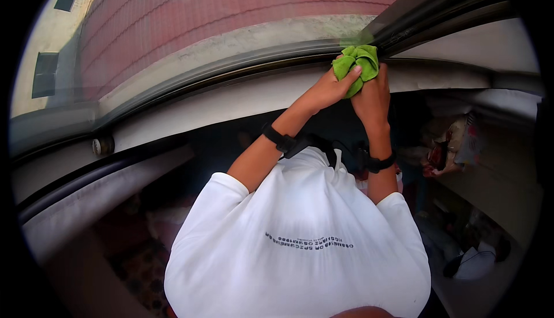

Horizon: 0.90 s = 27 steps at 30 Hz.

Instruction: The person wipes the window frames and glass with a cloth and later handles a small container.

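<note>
A bunched green cloth is held between both hands where the window's bottom track meets the upright edge of a dark window frame. My left hand grips the cloth's left side, its thumb lying over the folds. My right hand closes on the right and lower side of the cloth; its fingertips are partly hidden by the cloth and frame. The cloth touches the glass, which shows a faint green reflection of it. Both wrists carry black straps.
A pale sill runs below the track, with a small round container at its left. A dark rail with light fabric lies lower left. Packets rest at the right. Beyond the glass are a red roof and a building.
</note>
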Tool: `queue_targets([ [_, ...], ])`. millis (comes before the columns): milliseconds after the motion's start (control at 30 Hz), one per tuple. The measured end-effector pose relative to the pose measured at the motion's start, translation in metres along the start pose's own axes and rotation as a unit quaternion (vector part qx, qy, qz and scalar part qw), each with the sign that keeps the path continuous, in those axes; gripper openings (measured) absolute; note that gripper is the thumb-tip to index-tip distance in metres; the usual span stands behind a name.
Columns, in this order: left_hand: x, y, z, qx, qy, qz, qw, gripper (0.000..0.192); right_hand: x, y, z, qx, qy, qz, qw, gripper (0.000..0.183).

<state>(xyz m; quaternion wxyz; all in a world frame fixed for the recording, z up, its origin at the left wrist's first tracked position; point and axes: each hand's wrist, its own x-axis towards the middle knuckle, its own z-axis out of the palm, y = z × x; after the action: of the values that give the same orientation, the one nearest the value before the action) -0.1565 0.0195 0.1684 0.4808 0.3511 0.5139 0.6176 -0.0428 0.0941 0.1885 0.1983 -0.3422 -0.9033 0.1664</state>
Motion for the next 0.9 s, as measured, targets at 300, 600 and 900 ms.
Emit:
queue_targets([
  [300,-0.098,0.007,-0.066,-0.026,0.125,-0.098,0.987,0.049,0.002,-0.066,0.030,0.038,-0.075,-0.141,0.986,0.031],
  [600,-0.169,0.014,-0.115,0.094,0.444,-0.061,0.889,0.042,-0.004,-0.148,0.076,0.178,-0.211,-0.257,0.926,0.035],
  [900,-0.096,0.014,-0.067,0.156,0.313,-0.029,0.936,0.039,0.006,-0.074,0.038,0.156,-0.142,-0.166,0.963,0.029],
])
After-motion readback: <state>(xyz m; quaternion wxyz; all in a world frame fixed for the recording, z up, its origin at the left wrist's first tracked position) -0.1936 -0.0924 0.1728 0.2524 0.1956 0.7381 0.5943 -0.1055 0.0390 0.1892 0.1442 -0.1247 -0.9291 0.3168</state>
